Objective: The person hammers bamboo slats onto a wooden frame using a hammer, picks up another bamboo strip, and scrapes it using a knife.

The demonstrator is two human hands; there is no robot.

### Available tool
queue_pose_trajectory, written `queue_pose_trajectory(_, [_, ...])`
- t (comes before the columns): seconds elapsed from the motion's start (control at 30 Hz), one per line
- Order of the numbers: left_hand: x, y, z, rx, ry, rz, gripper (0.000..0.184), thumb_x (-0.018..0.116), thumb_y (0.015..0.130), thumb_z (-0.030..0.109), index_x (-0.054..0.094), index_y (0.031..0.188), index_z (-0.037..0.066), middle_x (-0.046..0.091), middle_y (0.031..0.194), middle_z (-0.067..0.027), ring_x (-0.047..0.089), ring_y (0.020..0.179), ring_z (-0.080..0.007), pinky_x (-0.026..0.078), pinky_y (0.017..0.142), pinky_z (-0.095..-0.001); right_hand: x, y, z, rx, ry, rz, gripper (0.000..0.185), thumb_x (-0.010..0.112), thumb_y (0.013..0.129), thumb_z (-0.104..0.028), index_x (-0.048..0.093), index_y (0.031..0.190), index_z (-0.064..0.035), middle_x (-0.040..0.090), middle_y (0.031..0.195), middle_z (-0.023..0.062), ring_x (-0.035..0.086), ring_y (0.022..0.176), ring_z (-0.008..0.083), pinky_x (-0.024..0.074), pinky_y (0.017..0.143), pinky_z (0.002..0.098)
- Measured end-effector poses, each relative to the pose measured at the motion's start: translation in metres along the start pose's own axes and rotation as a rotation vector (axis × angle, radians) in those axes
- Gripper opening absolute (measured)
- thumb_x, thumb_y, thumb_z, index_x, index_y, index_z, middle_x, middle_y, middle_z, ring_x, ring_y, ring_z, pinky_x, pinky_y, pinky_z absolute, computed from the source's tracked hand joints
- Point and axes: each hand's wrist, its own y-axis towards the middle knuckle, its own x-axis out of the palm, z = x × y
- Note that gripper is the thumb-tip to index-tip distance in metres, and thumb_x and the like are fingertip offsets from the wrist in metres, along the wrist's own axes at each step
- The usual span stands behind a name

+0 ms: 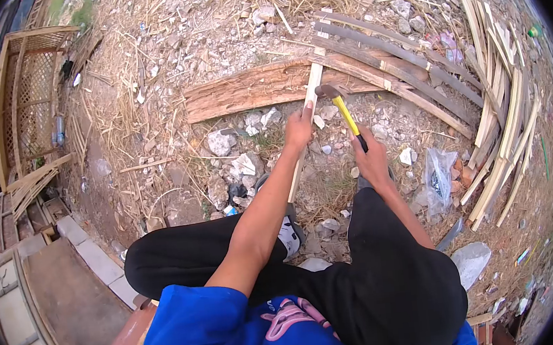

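All around the wide plank [242,90], stony ground [164,43] spreads, littered with straw and pale rubble. On the plank's near side is a person in a blue shirt [191,327] and black trousers [399,267], knees bent. Well to the plank's left stands a wood-framed lattice panel [34,96]; well to its right lies a heap of pale slats [505,97], bundled lengthwise. The plank itself lies flat, its grain rough and reddish, and several weathered slats [377,42] fan across its right end. Just left of these, a narrow pale strip [314,79] crosses the plank and runs off its near edge. Nearer than the plank and to its right, a clear plastic bag [434,184] lies crumpled. The hammer [345,116] has its head over the plank, beside the strip; whether the two touch is hard to tell. Just off the plank's near edge, the left hand [299,129] grips the strip, and farther right, the right hand [371,155] is closed round the hammer's black grip.
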Motion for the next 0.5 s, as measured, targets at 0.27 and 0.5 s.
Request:
queue_pose_trajectory(0.27, [-0.01,-0.048,0.061,0.216,-0.048,-0.009,0.033,0.06,0.095,0.038,0.06,0.092,0.005,0.046,0.058,0.0038,0.041,0.047,-0.0056,0.031,0.042,-0.0247,-0.055,-0.045,0.039,0.129,-0.101,0.14,0.034,0.062,0.089,-0.017,0.06,0.122,-0.0064,0.067,0.09,0.0239,0.067,0.084,0.0382,0.051,0.074,0.0409])
queue_pose_trajectory(0.5, [-0.075,-0.118,0.201,0.475,-0.044,-0.021,0.03,0.062,0.094,0.036,0.057,0.089,0.006,0.043,0.057,0.0061,0.036,0.047,-0.0017,0.026,0.041,-0.019,-0.076,-0.066,0.077,0.05,-0.175,0.25,0.039,0.064,0.085,-0.013,0.06,0.123,-0.0082,0.066,0.096,0.0211,0.064,0.087,0.0385,0.0497,0.076,0.0434])
